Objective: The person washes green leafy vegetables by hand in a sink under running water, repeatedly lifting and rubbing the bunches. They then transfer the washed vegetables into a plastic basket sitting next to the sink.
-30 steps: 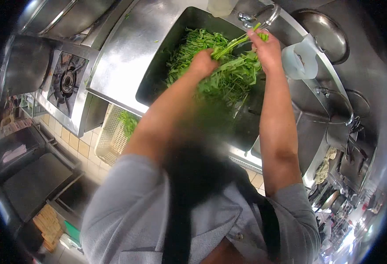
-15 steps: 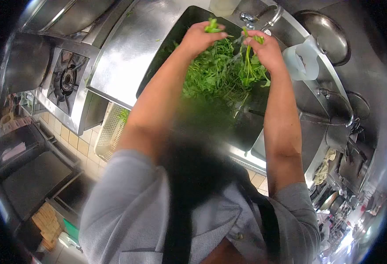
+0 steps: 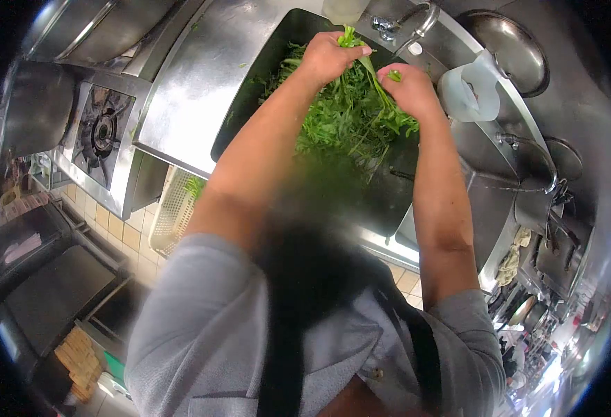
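A large heap of leafy greens (image 3: 347,115) lies in the dark sink basin (image 3: 239,115). Over its far end, my left hand (image 3: 327,57) is closed on a bunch of green stems (image 3: 363,61), thumb pointing right. My right hand (image 3: 411,87) is closed just to the right, with a short piece of green stem (image 3: 394,75) showing between thumb and fingers. Long pale stems run between the two hands and hang down to the leaves. The inner fingers of both hands are partly hidden.
A faucet (image 3: 427,24) stands at the sink's far right, near a translucent plastic jug (image 3: 469,90). Left of the sink are a steel counter (image 3: 194,83) and a gas burner (image 3: 103,132). Below the counter sits a cream perforated basket (image 3: 172,215) with some greens.
My left hand has moved right and now grips longer stems. My right hand has lowered slightly, and the bunch that hung from it now slants between both hands.
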A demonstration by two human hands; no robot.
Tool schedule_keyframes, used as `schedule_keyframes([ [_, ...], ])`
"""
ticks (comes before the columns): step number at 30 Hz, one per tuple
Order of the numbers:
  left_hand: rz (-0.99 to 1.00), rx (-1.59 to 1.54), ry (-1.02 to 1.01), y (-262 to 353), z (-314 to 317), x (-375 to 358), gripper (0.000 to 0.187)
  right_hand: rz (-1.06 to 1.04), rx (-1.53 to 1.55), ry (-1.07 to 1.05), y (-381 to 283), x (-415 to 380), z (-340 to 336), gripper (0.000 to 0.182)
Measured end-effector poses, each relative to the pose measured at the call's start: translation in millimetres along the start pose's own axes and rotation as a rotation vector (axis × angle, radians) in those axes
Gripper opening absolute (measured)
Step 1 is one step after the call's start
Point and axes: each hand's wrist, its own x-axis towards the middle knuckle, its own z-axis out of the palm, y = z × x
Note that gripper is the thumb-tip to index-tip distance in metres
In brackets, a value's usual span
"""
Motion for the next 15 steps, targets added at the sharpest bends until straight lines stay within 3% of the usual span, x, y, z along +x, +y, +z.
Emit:
schedule_keyframes([
  [8, 0.026, -0.237, 0.002, -2, 4, -14, 0.031, -0.022, -0.011, 0.155, 1, 5, 36, 0.029],
  [10, 0.021, -0.379, 0.066, -4, 5, -16, 0.018, 0.032, 0.025, 0.211, 1, 5, 41, 0.028],
  [15, -0.023, -0.428, 0.161, -18, 17, -26, 0.018, 0.257, 0.280, 0.262, 17, 16, 43, 0.029],
])
